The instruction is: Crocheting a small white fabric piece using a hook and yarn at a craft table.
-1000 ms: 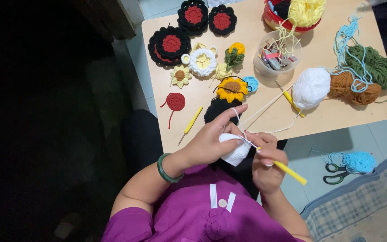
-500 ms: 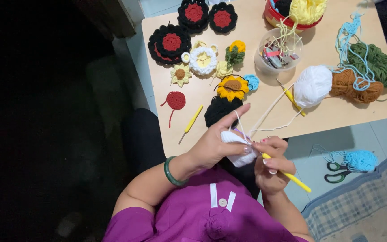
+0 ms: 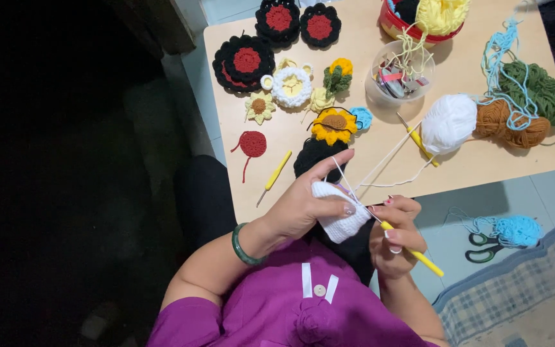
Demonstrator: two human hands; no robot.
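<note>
White crochet piece (image 3: 340,218) sits right in the middle of the action, held above the lap just off the near edge of the bench (image 3: 329,168), not resting on it. Left hand (image 3: 308,202) has its grip closed on that piece, thumb pressed over the top, index finger raised with the white strand (image 3: 380,160) running across it. Right hand (image 3: 396,234) is clamped on the yellow-handled crochet hook (image 3: 412,250), tip buried at the edge of the work.

Compared with 1 second back, the hook handle now tilts lower and further out to the right, and the piece has rolled slightly in the left grip; I read that as a stitch being worked. The strand runs taut up to the white yarn ball (image 3: 449,123) on the bench.

Room check: the hands work in free air in front of the bench edge, the black yarn piece (image 3: 316,156) and sunflower motif (image 3: 333,126) near beyond the left index finger. A spare yellow hook (image 3: 275,177) lies well clear to the left, a 2nd one (image 3: 419,141) just beside the ball. Down on the floor to the right, scissors (image 3: 486,247) and blue yarn (image 3: 515,230) stay well apart.
</note>
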